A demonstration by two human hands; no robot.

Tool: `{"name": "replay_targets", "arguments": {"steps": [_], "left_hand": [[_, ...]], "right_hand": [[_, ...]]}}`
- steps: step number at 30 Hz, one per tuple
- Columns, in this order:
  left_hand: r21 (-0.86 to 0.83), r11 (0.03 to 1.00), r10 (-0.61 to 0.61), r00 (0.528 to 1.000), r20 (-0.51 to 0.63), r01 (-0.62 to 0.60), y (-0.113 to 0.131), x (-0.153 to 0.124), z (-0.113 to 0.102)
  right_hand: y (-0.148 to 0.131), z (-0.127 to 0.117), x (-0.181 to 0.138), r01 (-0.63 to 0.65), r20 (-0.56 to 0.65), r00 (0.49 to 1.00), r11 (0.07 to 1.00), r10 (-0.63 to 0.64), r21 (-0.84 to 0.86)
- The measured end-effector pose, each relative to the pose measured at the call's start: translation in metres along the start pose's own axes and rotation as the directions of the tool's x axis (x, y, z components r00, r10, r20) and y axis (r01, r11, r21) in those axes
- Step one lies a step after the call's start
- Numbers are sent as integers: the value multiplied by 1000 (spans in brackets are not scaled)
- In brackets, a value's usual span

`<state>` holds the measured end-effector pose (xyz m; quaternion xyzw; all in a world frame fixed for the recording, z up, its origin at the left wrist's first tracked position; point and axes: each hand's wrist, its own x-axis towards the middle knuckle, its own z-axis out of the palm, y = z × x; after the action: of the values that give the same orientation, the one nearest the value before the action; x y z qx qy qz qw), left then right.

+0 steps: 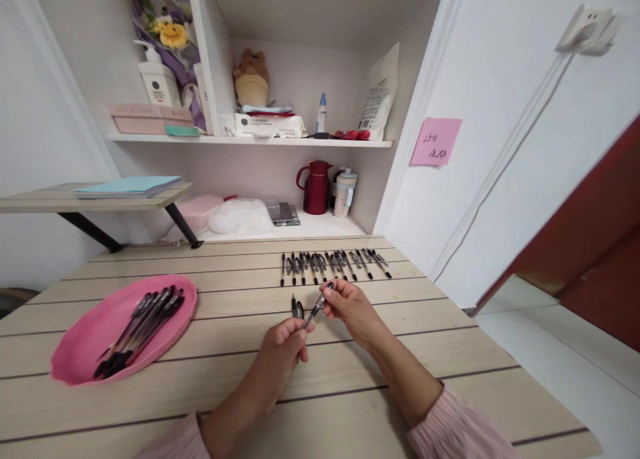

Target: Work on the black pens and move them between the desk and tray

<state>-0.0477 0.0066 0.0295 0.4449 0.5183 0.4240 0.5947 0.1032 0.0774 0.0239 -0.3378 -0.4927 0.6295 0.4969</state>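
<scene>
A pen (pixel 315 310) with a dark cap is held slantwise between both hands above the table. My left hand (pixel 281 352) pinches its lower end, and my right hand (pixel 353 310) has thumb and fingers closed on the cap end. Just beyond my left hand, a pen barrel and a loose cap (pixel 299 309) lie side by side, their near ends partly hidden. Farther back, a row of several uncapped pens (pixel 345 266) with caps between them stretches across the table. At the left, a pink dish (pixel 83 335) holds a bundle of several capped pens (pixel 153 319).
The slatted wooden table (pixel 350 385) meets a white shelf unit (pixel 250 140) at the back. A red jug (pixel 316 189) and a speckled cup (pixel 345 193) stand there. A small raised stand (pixel 145 207) carries papers at the left. A cable (pixel 493 179) runs down the right wall.
</scene>
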Motion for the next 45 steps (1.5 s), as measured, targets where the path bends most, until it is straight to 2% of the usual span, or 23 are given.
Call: {"name": "replay_targets", "arguments": {"steps": [4,8,15,18,20,21,23,25,27,29,32,35,38,40,41,42,45], "left_hand": [[5,1000,30,999,-29,-30,1,-1,2],[40,997,68,997,-47,-66,-3,1,1],[248,951,205,977,-66,-183,-19,17,-5],[414,865,336,940,-57,-284,-7,17,-12],[604,726,455,888,-63,-329,11,10,-23],[707,633,509,857,-75,-314,21,5,-31],[888,426,573,811,-118,-172,42,-7,-56],[968,245,612,764,-203,61,60,-18,-91],[926,206,553,742,-378,318,70,-25,-130],[854,168,430,743,-512,492,71,-30,-166],[796,155,351,720,-598,586,62,-35,-204],[775,155,322,711,-625,612,52,-38,-222],[781,149,334,712,-617,606,53,-39,-220],[806,146,384,718,-580,574,58,-37,-208],[836,154,410,736,-539,527,60,-34,-197],[883,173,430,774,-466,435,60,-31,-183],[944,329,389,911,-135,-1,52,-17,-124]], "right_hand": [[7,5,-1,-29,61,998,999,30,-16],[12,9,-2,-32,49,998,999,34,-23],[15,12,-3,-58,32,998,998,59,-5],[14,10,-1,-41,16,999,998,41,45],[13,6,1,-26,-36,999,998,28,49],[14,5,1,-26,-67,997,999,27,23],[14,1,3,-40,-114,993,997,32,-66],[16,-2,4,-57,-139,990,987,36,-149],[18,-4,5,-60,-150,988,977,29,-205],[20,-6,6,-58,-142,990,967,23,-248],[26,-6,6,-75,-115,992,950,41,-302],[30,-3,7,-95,-98,993,930,64,-356],[32,0,7,-82,-94,994,921,50,-382],[33,1,7,-57,-102,995,917,18,-395],[34,1,8,-45,-107,994,911,0,-410],[35,1,8,-33,-111,994,902,-16,-431],[38,0,9,8,-94,993,844,-70,-537]]}}
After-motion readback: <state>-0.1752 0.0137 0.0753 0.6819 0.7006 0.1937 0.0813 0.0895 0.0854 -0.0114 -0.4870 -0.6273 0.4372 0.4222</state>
